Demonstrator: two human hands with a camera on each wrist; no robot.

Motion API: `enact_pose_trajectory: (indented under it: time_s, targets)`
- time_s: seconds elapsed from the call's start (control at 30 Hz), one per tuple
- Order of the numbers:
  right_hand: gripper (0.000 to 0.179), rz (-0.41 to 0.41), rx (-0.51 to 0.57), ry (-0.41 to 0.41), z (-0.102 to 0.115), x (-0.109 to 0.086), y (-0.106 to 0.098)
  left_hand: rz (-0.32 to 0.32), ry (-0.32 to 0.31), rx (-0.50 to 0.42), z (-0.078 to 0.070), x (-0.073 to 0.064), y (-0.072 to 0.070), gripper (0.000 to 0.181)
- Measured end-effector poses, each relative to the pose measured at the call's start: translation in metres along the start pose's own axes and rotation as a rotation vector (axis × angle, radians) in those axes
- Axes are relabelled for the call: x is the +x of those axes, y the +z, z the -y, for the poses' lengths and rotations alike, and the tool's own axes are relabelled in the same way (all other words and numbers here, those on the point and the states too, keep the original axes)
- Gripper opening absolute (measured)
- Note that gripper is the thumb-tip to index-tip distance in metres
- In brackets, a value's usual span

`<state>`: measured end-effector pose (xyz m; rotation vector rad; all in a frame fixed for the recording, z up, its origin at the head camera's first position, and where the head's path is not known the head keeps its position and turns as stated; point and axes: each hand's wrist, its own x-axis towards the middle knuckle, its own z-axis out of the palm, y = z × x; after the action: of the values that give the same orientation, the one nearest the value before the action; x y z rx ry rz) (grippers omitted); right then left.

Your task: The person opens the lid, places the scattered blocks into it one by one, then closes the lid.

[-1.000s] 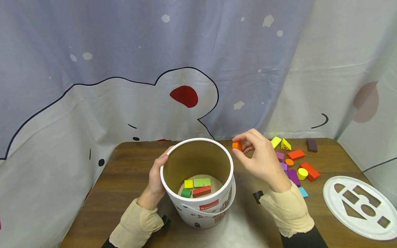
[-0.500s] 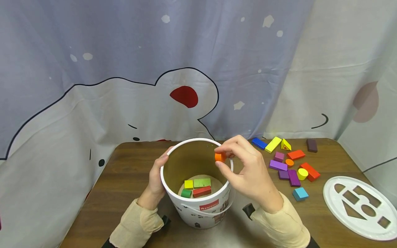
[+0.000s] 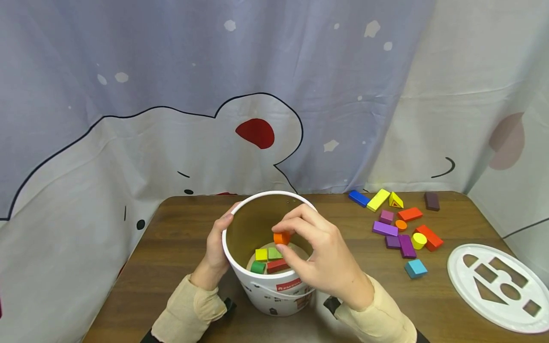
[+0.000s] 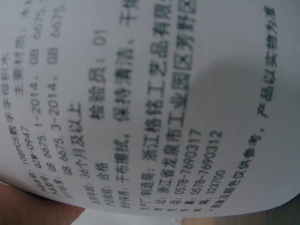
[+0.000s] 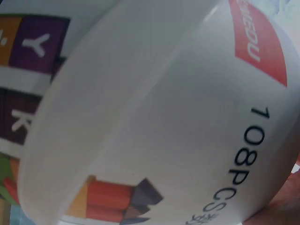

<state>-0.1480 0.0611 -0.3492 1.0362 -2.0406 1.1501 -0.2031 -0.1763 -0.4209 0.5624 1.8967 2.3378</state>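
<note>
A white bucket (image 3: 274,312) with printed sides stands on the table. My left hand (image 3: 216,245) grips its left rim, thumb at the edge and fingers out of sight along the outer wall. Over the bucket's mouth, my right hand (image 3: 319,245) pinches a small orange block (image 3: 281,237) between thumb and fingertips. Down on the bucket's floor lie a yellow block (image 3: 261,255), a light green block (image 3: 274,254), a red block (image 3: 278,265) and a green cylinder (image 3: 258,267). Both wrist views are filled mostly by the bucket's printed wall (image 4: 140,117).
To the right, several loose blocks are scattered on the wooden table (image 3: 171,267), among them a blue block (image 3: 358,198), a purple block (image 3: 385,228) and a light blue block (image 3: 415,268). A white lid (image 3: 467,305) with shaped holes lies at the right. A patterned curtain (image 3: 171,71) hangs behind.
My right hand has moved left and down with the orange block, from right of the bucket to over its mouth, uncovering blocks on the table. My left hand has stayed at the rim.
</note>
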Motion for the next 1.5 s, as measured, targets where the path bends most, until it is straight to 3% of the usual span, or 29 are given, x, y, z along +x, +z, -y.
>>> enact_pose_trajectory:
  time_s: [0.53,0.77,0.87,1.5]
  targets:
    - [0.027,0.054,-0.015,0.039,0.0032,-0.0014,0.0001,-0.010,0.004,0.010,-0.0010,-0.0003,0.0002,0.047]
    - [0.060,0.152,-0.152,0.064,0.0032,-0.0025,-0.0030,0.000,0.004,0.002,-0.0015,0.0004,-0.0002,0.046]
    - [0.066,0.160,-0.174,0.063,0.0029,-0.0032,-0.0035,0.002,0.007,0.006,-0.0020,0.0003,0.0000,0.046]
    - [0.067,0.156,-0.165,0.070,0.0016,-0.0030,-0.0056,0.020,0.016,-0.018,-0.0005,0.0012,0.0003,0.051]
